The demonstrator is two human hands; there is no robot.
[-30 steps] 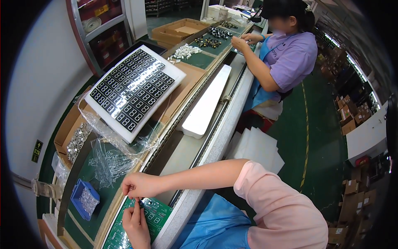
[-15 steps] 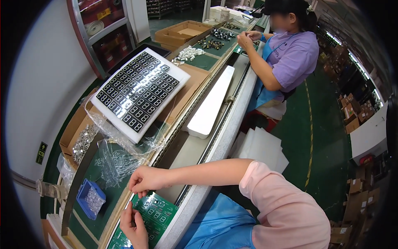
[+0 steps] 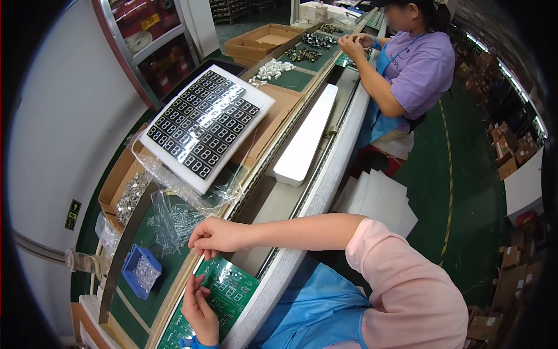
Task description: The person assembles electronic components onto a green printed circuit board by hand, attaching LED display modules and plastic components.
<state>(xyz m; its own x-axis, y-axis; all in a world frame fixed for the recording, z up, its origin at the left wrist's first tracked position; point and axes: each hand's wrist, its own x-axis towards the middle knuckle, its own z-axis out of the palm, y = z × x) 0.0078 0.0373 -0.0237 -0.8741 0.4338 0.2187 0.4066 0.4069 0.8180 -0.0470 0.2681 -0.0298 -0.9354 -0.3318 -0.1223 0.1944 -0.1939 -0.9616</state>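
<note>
A green circuit board with white printed digit outlines lies on the near part of the line. Over its far left corner, my right hand is closed in a pinch, fingertips pointing down; whatever it may hold is hidden. My left hand rests over the board's left side, its index finger stretched along the edge and the other fingers loosely bent apart from it. I see nothing in that hand. A blue band shows at my left wrist.
Left of the board stand a blue bin of small clear parts and thin wire-like pieces. Beyond lies a white foam sheet of digit displays. A long white foam block sits on the line. A co-worker works farther along.
The whole view has shifted slightly, moving the scene right. Both my hands stay at the board in nearly the same pose, the right one slightly farther from the left fingertips.
</note>
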